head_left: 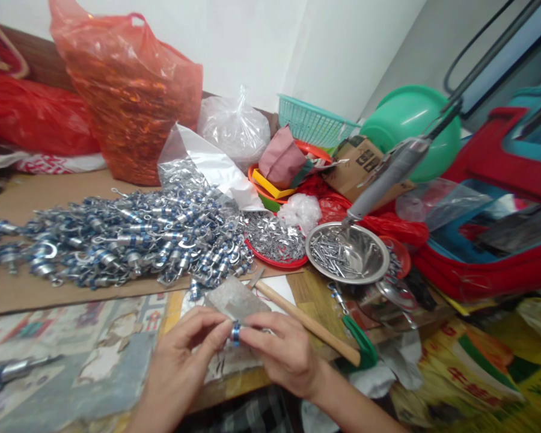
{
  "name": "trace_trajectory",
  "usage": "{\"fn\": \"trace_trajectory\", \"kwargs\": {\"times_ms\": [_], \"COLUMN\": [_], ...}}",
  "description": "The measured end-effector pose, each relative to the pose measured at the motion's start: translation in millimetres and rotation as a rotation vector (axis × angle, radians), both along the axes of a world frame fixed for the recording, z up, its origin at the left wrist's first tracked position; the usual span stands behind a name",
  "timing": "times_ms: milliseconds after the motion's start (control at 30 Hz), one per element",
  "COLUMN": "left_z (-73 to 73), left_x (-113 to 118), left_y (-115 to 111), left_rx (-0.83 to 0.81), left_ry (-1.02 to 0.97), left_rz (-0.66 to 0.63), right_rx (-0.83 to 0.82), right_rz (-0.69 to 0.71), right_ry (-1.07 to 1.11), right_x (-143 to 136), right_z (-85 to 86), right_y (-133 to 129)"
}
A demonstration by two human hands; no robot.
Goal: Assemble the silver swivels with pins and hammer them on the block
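Left hand (180,355) and right hand (282,352) are both pinching a small blue-banded metal part (235,332) between closed fingertips, the part sitting at the left hand's 2 o'clock, the right's 10 o'clock.

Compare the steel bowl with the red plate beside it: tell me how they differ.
The round shiny steel bowl is deeper than the flat red plastic plate. The bowl holds thin silver pins with much bare metal showing; the plate is heaped with small flat silver pieces that hide all but its rim. Both sit on the cluttered table behind the hands.
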State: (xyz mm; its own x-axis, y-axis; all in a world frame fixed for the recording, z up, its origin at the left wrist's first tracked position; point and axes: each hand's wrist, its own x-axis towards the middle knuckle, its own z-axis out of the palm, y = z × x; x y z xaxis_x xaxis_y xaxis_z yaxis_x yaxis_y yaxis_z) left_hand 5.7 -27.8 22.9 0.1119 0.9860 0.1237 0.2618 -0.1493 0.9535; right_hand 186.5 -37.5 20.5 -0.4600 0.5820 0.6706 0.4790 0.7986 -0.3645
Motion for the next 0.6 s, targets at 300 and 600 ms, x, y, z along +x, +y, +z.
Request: {"fn": "trace_trajectory", "kwargs": {"times_ms": [300,600], "left_z": [4.7,-15.5], "left_x": [-1,12], "left_y": [-1,-14], "left_rx": [-0.155,-0.402], "left_ry": [-0.05,-0.506], "left_rz": [-0.034,0.076], "right_rx": [-0.148,-0.589], "right_rz": [-0.044,-0.158], "right_ry": [0.085,-0.1], "right_x": [-4,4], "right_z": [3.1,16.9], "right_y": [0,7]}}
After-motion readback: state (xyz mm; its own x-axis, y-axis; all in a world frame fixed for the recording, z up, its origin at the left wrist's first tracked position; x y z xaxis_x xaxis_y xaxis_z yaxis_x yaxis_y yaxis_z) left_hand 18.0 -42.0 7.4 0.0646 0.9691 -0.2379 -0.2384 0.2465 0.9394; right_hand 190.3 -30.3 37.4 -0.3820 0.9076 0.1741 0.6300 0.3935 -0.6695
